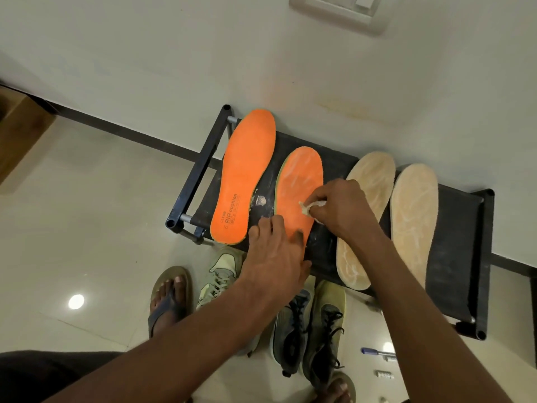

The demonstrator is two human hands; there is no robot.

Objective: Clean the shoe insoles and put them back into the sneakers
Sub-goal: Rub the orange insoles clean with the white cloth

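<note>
Left hand (271,257), fingers flat, pressed heel of whitened orange foam insole (299,196) on black rack shelf (459,228); right hand (338,209) pinched small white wad (309,207) against insole.

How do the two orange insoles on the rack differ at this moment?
The left orange insole is clean bright orange with printed text at its heel; the right orange insole is streaked with whitish residue and shows no text. The left one lies untouched, while the left hand presses the right one's heel and the right hand holds a small cloth against it. Both lie flat on the black rack.
</note>
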